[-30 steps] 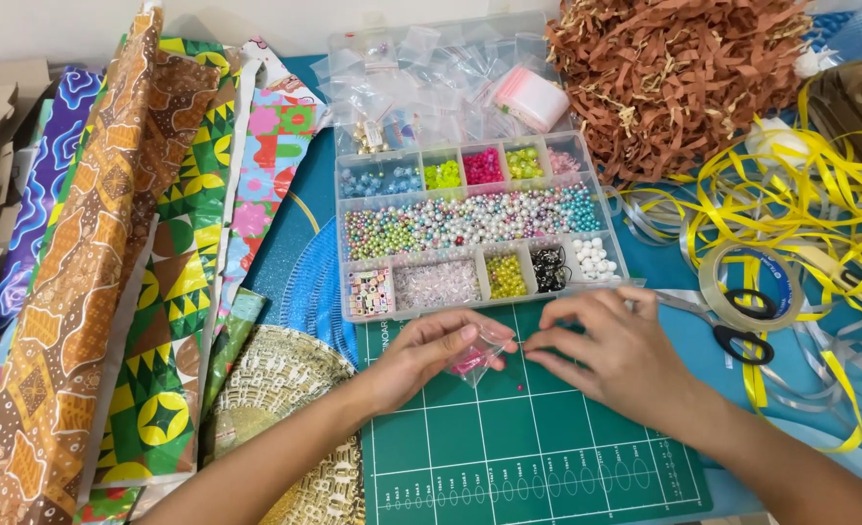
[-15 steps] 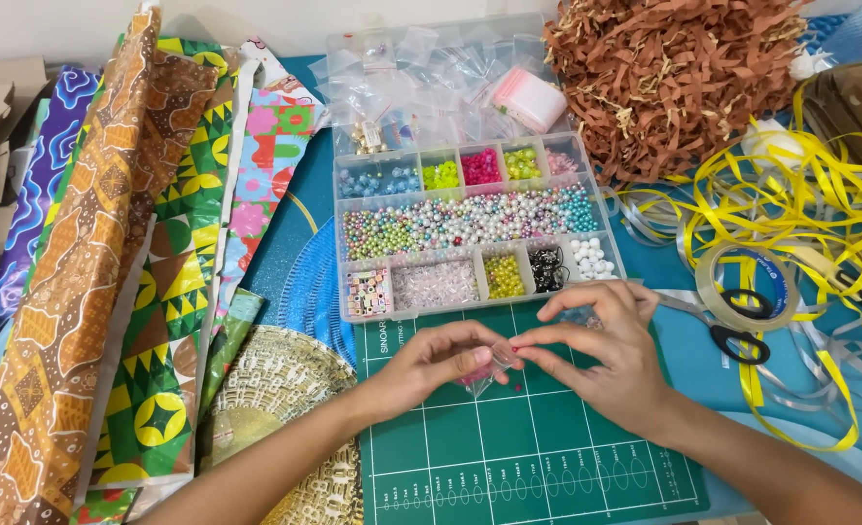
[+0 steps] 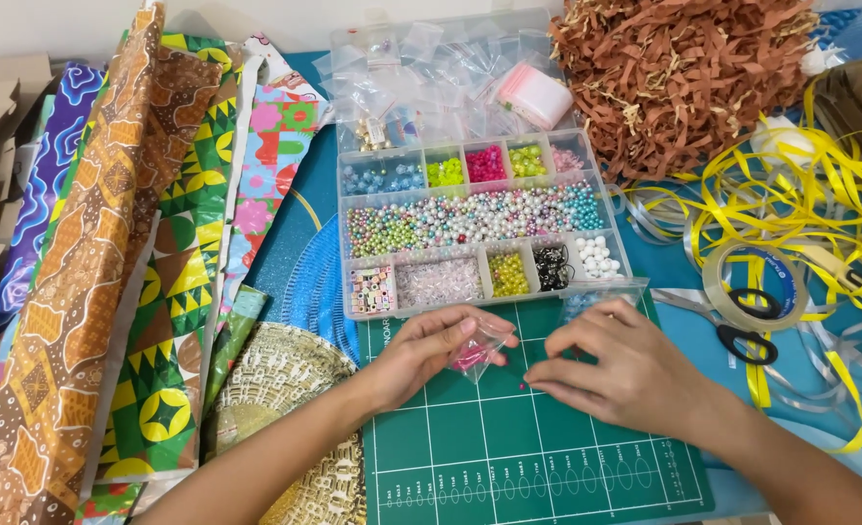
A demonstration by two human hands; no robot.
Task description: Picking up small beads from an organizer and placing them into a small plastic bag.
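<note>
— While the left hand (image 3: 421, 355) pinched a small clear bag (image 3: 476, 352) holding pink beads over the green mat (image 3: 509, 457), what did the right hand (image 3: 625, 374) do?

— It pinched one stray pink bead (image 3: 522, 385) off the mat, apparently the last; the bead box (image 3: 479, 228) sat beyond.

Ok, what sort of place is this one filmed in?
Most likely a home craft table. A clear plastic compartment box of coloured beads sits behind a green gridded cutting mat, with rolls of patterned wrapping paper on one side and loose yellow ribbon on the other.
</note>
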